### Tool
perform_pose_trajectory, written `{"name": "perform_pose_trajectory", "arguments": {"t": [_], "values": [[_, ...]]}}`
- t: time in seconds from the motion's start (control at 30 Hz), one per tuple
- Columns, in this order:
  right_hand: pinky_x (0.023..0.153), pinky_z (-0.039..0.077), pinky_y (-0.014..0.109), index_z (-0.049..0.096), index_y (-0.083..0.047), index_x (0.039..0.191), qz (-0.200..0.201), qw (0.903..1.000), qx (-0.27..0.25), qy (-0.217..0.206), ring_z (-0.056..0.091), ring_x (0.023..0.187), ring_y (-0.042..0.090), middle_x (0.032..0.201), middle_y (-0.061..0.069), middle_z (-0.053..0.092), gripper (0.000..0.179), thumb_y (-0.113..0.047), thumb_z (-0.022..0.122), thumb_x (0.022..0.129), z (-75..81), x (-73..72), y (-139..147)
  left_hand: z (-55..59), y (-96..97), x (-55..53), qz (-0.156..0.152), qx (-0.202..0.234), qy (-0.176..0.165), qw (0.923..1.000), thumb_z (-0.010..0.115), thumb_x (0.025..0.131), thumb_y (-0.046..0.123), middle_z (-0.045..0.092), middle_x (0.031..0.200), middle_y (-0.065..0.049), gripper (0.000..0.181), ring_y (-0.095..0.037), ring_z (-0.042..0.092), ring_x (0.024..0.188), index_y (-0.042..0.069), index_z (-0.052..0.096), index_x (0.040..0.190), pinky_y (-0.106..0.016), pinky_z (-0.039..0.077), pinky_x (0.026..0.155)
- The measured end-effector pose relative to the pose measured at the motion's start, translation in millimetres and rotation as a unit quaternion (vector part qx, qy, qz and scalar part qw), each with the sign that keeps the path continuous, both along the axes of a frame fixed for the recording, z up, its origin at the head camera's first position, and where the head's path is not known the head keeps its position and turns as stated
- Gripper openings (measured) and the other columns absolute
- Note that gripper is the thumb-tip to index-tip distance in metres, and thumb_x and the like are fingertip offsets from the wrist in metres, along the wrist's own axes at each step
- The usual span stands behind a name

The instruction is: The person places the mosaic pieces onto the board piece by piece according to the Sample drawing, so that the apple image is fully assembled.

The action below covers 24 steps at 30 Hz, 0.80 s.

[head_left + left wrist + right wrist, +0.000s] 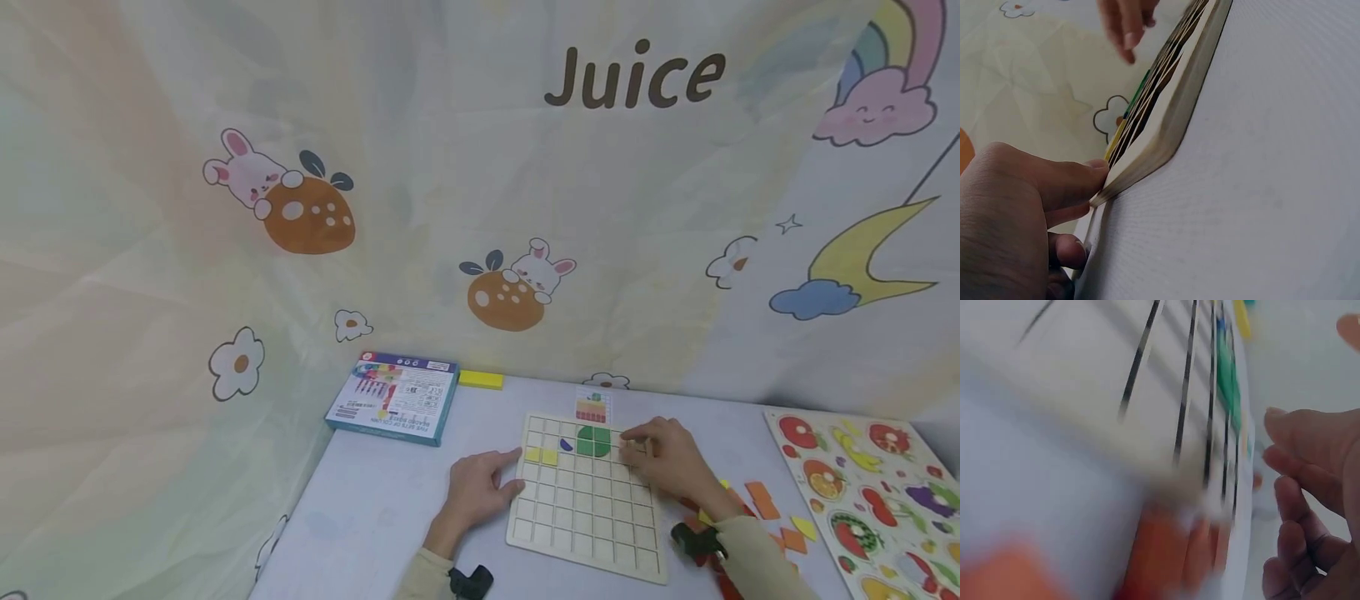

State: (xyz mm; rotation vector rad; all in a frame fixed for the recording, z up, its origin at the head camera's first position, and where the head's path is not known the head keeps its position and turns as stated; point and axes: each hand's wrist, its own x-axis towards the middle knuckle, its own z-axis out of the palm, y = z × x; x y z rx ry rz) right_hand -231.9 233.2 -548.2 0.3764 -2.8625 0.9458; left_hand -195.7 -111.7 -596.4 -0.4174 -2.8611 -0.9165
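Rounded green tiles, a dark-blue half-disc and yellow squares sat on the pale wooden grid board, lower centre; most cells were bare. The left hand touched its edge, fingers unclenched; the right hand's hold was unclear.

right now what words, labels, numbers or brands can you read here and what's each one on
"Juice": printed on the cloth wall.
"FIVE SETS OF COLUMN": upside down on the box; the line after it looks like "BEADED BOXES".
Other print on the box: too small to read.
Small card: too small to tell whether it has words.
Board: no writing seen.
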Motion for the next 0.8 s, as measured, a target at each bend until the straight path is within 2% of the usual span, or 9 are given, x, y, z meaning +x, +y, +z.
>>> {"name": "perform_pose_trajectory", "arguments": {"t": [0.13, 0.27, 0.33, 0.43, 0.57, 0.8], "values": [[0.074, 0.044, 0.036, 0.080, -0.007, 0.116, -0.057, 0.9974, 0.027, -0.036, 0.057, 0.096, 0.027, 0.104, 0.009, 0.071, 0.034, -0.033, 0.080, 0.095, -0.1, 6.9, 50.5, 0.8, -0.5, 0.4, -0.001, 0.000, 0.004, 1.0000, 0.078, 0.091, 0.047, 0.042, 0.056, 0.016, 0.049, -0.002, 0.032, 0.049, 0.029, 0.073, 0.136, -0.023, 0.026, 0.052], [0.079, 0.052, 0.044, 0.073, 0.000, 0.124, -0.097, 0.9903, 0.041, -0.090, 0.059, 0.101, 0.033, 0.112, 0.018, 0.071, 0.054, -0.046, 0.079, 0.094, 0.4, 14.6, 91.4, 1.4, -1.9, 1.7, 0.001, -0.002, 0.002, 1.0000, 0.078, 0.091, 0.046, 0.041, 0.056, 0.016, 0.049, -0.003, 0.032, 0.049, 0.029, 0.073, 0.136, -0.023, 0.026, 0.053], [0.081, 0.055, 0.049, 0.070, 0.002, 0.124, -0.096, 0.9875, 0.056, -0.112, 0.061, 0.100, 0.034, 0.112, 0.021, 0.071, 0.063, -0.051, 0.080, 0.092, -0.5, 17.5, 106.0, 1.4, -2.4, 2.5, 0.004, -0.002, 0.000, 1.0000, 0.078, 0.091, 0.046, 0.041, 0.057, 0.016, 0.049, -0.003, 0.031, 0.050, 0.028, 0.073, 0.137, -0.023, 0.026, 0.053], [0.081, 0.057, 0.049, 0.071, 0.003, 0.119, -0.081, 0.9841, 0.075, -0.139, 0.063, 0.094, 0.030, 0.106, 0.018, 0.072, 0.066, -0.054, 0.084, 0.087, -2.6, 21.7, 119.5, 2.0, -2.6, 4.3, 0.007, 0.005, -0.005, 0.9999, 0.078, 0.091, 0.045, 0.041, 0.057, 0.015, 0.049, -0.004, 0.031, 0.050, 0.028, 0.073, 0.137, -0.023, 0.026, 0.054], [0.076, 0.054, 0.039, 0.073, -0.002, 0.112, -0.070, 0.9819, 0.081, -0.157, 0.061, 0.090, 0.022, 0.101, 0.009, 0.072, 0.060, -0.053, 0.087, 0.084, -5.4, 25.9, 127.3, 0.7, -1.8, 4.9, 0.008, 0.011, -0.004, 0.9999, 0.078, 0.091, 0.045, 0.041, 0.057, 0.014, 0.049, -0.004, 0.031, 0.050, 0.028, 0.073, 0.137, -0.023, 0.026, 0.055], [0.073, 0.050, 0.034, 0.074, -0.004, 0.108, -0.053, 0.9798, 0.072, -0.179, 0.059, 0.089, 0.020, 0.101, 0.006, 0.073, 0.048, -0.046, 0.085, 0.087, -1.0, 28.8, 128.3, -2.8, 1.5, 0.9, 0.001, 0.012, 0.005, 0.9999, 0.078, 0.091, 0.046, 0.041, 0.057, 0.015, 0.049, -0.003, 0.031, 0.050, 0.029, 0.073, 0.136, -0.023, 0.026, 0.054]]}}
